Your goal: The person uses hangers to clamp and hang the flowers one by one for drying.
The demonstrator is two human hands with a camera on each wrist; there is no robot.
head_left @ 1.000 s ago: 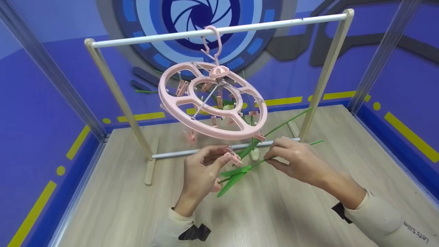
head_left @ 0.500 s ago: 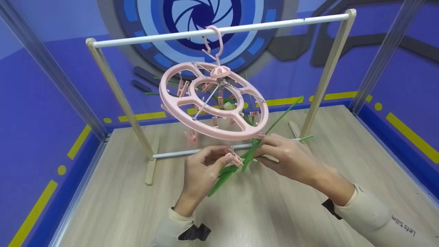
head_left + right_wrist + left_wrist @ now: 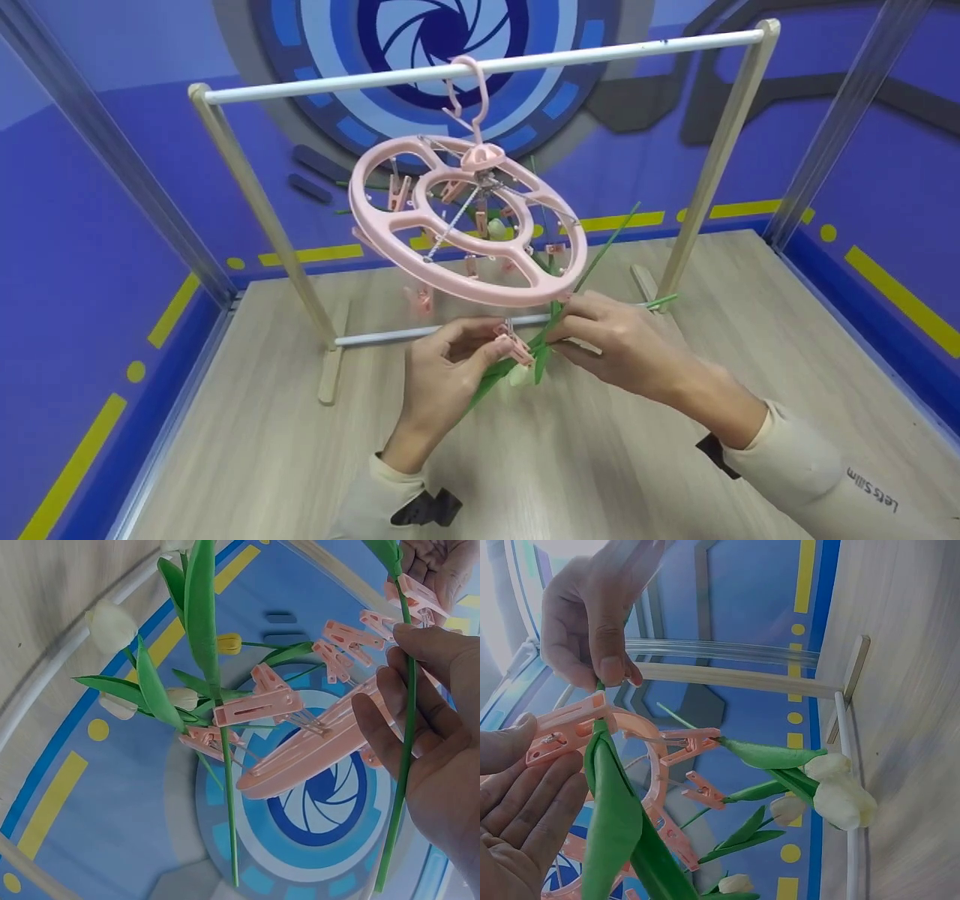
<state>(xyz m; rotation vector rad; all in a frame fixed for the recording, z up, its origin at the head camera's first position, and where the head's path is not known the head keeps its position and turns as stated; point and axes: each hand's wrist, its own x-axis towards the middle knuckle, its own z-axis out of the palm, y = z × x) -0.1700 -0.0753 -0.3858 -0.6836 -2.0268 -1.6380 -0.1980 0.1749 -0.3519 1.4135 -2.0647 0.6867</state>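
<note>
A pink round clip hanger [image 3: 450, 281] hangs tilted from a white rail. My left hand [image 3: 442, 375] pinches one of its clothespins [image 3: 517, 349] between thumb and fingers. Close on the right, my right hand [image 3: 622, 334] pinches the green stem [image 3: 409, 727] of an artificial tulip. In the left wrist view, that stem and its leaves [image 3: 615, 817] lie at the clothespin's tip; whether the clothespin grips them, I cannot tell. The held tulip's bloom is hidden. A white tulip [image 3: 519, 375] shows just below the clothespin.
Several tulips with white blooms [image 3: 844, 799] hang from other clothespins [image 3: 259, 705], and a yellow one [image 3: 229, 643] shows behind. A wooden-legged rack [image 3: 712, 165] frames the hanger, its lower white bar [image 3: 386, 335] near the wood-grain table [image 3: 600, 457]. Blue walls stand behind and beside.
My right hand has moved left with the tulip stem, up to the clothespin. The left hand keeps its pinch nearly in place. A white tulip bloom has shifted left and down.
</note>
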